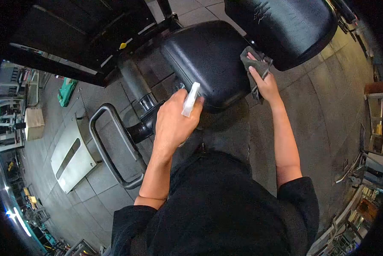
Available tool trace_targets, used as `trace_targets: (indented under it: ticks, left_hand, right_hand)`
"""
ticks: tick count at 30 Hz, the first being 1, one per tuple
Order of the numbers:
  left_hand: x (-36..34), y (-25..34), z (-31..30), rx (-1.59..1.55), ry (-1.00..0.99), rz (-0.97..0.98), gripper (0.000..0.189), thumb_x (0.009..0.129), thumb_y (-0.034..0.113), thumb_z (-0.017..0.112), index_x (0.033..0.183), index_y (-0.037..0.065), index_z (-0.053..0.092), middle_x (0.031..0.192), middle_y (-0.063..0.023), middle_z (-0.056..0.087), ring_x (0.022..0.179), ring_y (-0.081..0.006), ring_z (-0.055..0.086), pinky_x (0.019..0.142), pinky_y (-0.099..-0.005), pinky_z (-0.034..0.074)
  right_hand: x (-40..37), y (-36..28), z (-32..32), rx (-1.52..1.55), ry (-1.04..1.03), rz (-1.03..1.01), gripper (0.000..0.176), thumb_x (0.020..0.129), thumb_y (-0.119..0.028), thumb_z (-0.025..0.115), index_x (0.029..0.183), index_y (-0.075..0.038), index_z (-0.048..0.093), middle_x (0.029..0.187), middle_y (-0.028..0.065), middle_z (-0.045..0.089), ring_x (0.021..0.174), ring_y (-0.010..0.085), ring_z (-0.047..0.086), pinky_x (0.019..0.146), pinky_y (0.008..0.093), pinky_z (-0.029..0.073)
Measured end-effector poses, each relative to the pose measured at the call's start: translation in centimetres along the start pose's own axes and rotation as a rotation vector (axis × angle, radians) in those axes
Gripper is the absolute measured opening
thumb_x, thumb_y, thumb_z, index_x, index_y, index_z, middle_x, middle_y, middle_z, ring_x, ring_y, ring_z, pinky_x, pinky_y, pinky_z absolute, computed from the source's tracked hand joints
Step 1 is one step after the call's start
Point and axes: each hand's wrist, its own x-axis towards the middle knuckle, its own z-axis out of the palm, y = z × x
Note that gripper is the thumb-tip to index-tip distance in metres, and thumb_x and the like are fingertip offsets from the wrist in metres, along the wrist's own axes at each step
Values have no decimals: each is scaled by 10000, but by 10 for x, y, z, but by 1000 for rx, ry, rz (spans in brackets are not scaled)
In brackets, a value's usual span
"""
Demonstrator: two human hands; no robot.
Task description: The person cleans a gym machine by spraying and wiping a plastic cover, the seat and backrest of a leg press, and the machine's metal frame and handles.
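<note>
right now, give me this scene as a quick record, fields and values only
left grip: closed around a white object, possibly a spray head
right grip: holding a dark grey cloth at the right edge of the near pad
second pad: black, creased, upper right
left side: looped black handle, silver slotted panel
floor: dark tiles

Sprayer [191,100] mostly hidden; farther pad [296,25] cropped
</note>
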Motion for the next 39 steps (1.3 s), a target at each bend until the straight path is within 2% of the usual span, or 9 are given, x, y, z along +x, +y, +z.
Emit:
trace_targets:
  ticks: [7,11,17,18,19,25,26,33,39]
  left_hand:
    - [3,3,-2,-48,32,14,337,941,308,709,899,-14,618,881,-259,692,831,-455,695,750,-491,526]
    - [-3,-17,-9,-339,45,12,274,941,253,734,997,-2,652,896,-212,705,835,-404,712,754,-432,541]
    - [-29,-49,-16,-310,100,-49,257,952,231,734,1050,2,671,929,-189,710,873,-351,732,771,-386,553]
    - [-30,-60,-10,-244,154,28,210,965,172,726,1074,-5,695,821,-64,682,750,-117,659,692,-293,518]
    - [-29,-64,-8,-245,161,26,210,965,172,726,1074,-5,695,821,-64,682,750,-117,659,692,-293,518]
    - [-33,-65,9,-393,175,-3,205,973,182,718,1065,-1,700,822,-52,677,749,-112,652,702,-294,521]
    - [-33,-67,9,-396,166,13,211,981,183,717,1080,-4,699,856,-44,681,768,-112,651,715,-291,527]
    - [-32,-91,6,-564,178,-90,262,985,173,728,1144,-31,687,960,-64,685,825,-129,658,755,-303,565]
    - [-28,-119,-9,-597,220,-181,224,973,158,726,1102,-22,691,922,-67,687,793,-126,661,729,-292,549]
  right_hand:
    - [-9,-25,2,210,-14,82,477,1033,-264,635,1470,-82,575,1499,69,612,1443,251,503,1278,442,203]
    - [-21,-82,18,-106,-425,-273,565,979,-298,688,1509,-161,548,1608,50,498,1538,295,378,1302,528,158]
    - [74,-104,106,-285,-568,-456,601,988,-432,649,1531,-203,534,1650,64,425,1574,340,277,1298,566,163]
    - [102,-98,128,-288,-548,-472,629,985,-460,644,1541,-193,522,1652,82,418,1574,352,273,1295,565,168]
    - [133,-88,152,-292,-528,-491,658,982,-487,639,1552,-183,510,1654,100,411,1574,365,269,1292,565,173]
    - [235,-58,219,-365,-361,-157,782,967,-601,582,1568,-112,476,1678,150,354,1568,429,247,1280,591,157]
    - [233,-59,218,-565,-368,-133,796,973,-607,564,1585,-111,448,1682,151,346,1569,429,243,1281,592,148]
    - [33,-104,90,-394,-454,-427,598,955,-390,679,1533,-320,545,1703,41,339,1568,427,252,1279,620,124]
    - [-50,-96,43,-382,-481,-301,577,954,-387,693,1514,-358,557,1708,30,327,1574,411,249,1279,629,116]
